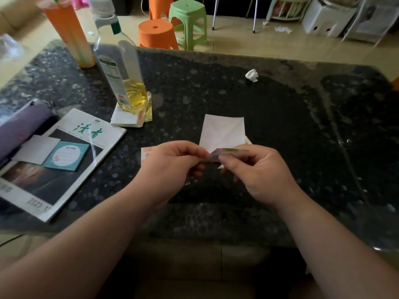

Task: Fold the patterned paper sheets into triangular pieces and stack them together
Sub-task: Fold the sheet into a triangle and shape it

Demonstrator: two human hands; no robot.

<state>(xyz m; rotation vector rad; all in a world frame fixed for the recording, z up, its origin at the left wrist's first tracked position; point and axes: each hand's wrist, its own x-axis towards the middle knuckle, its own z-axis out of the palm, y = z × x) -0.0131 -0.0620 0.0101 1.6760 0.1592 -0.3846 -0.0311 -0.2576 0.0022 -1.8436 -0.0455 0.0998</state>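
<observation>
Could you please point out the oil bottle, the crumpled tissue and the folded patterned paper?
oil bottle [109,74]: head view, its label.
crumpled tissue [252,75]: head view, its middle.
folded patterned paper [231,151]: head view, its upper edge.

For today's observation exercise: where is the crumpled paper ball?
Head view: the paper ball lies far across the table, right of the oil bottle, beyond the white sheet.

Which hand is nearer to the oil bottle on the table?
Left. The left hand sits nearer the viewer and to the right of the oil bottle; the right hand lies even farther right, across the folded paper that both hands pinch.
</observation>
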